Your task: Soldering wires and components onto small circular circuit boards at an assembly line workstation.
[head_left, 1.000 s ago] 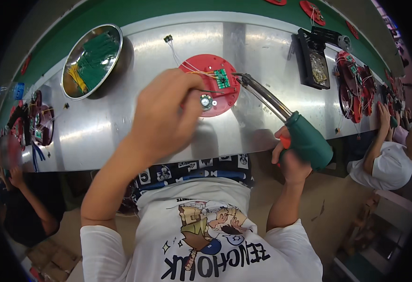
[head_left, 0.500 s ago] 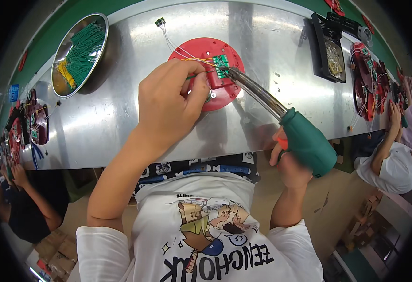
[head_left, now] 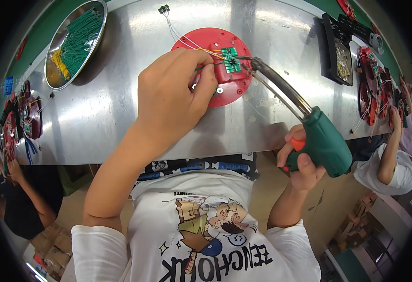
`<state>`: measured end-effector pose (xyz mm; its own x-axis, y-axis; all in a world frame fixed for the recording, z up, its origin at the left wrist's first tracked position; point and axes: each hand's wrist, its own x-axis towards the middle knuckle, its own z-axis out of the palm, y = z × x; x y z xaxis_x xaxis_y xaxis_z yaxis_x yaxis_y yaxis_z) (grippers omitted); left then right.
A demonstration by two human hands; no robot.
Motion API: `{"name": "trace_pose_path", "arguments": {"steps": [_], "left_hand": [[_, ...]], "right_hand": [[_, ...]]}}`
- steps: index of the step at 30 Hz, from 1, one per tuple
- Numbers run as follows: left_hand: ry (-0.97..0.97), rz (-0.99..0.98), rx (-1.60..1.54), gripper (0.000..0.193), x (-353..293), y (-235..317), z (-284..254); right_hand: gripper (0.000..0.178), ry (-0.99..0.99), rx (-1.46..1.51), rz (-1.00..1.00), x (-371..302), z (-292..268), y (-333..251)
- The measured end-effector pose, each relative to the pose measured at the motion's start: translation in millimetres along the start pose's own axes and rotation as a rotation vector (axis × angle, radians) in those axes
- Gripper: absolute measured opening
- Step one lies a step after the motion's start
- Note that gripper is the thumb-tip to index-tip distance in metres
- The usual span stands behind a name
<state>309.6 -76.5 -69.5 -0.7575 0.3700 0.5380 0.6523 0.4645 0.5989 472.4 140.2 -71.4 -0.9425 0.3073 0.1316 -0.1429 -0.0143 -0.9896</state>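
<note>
A round red plastic part (head_left: 236, 89) lies on the metal bench, with a small green circuit board (head_left: 234, 68) fixed on it. White and yellow wires run from the board to a tiny connector (head_left: 163, 9) beyond it. My left hand (head_left: 175, 91) rests over the near-left side of the red part, thumb and forefinger pinching a green wire (head_left: 218, 63) whose end reaches the board. In my right hand (head_left: 302, 162) is a green soldering gun (head_left: 328, 143) with an orange trigger. Its dark tip hovers by the board's right edge; contact is hard to judge.
A steel bowl (head_left: 103, 33) of green and yellow wires stands at the far left. A black tray (head_left: 329, 51) sits at the far right. Red assemblies with wires (head_left: 373, 87) are piled along the right, more (head_left: 30, 110) along the left. Co-workers sit on both sides.
The soldering gun has drawn back to the right, its tip leaving the middle of the board. My left hand keeps its pinch on the green wire. The whole view has shifted slightly.
</note>
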Motion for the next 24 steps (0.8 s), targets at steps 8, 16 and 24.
{"name": "trace_pose_path", "arguments": {"steps": [8,16,24], "left_hand": [[0.001,0.038,0.036,0.007,-0.3,-0.5,1.4],[0.008,0.042,0.003,0.008,-0.9,2.9,-2.2],[0.049,0.071,0.02,0.008,-4.4,0.0,-0.6]], "right_hand": [[0.046,-0.044,0.031,-0.058,-1.3,-5.4,6.3],[0.045,-0.052,0.044,-0.063,-0.2,-6.3,7.8],[0.047,-0.065,0.06,-0.034,-1.0,-5.4,7.5]]}}
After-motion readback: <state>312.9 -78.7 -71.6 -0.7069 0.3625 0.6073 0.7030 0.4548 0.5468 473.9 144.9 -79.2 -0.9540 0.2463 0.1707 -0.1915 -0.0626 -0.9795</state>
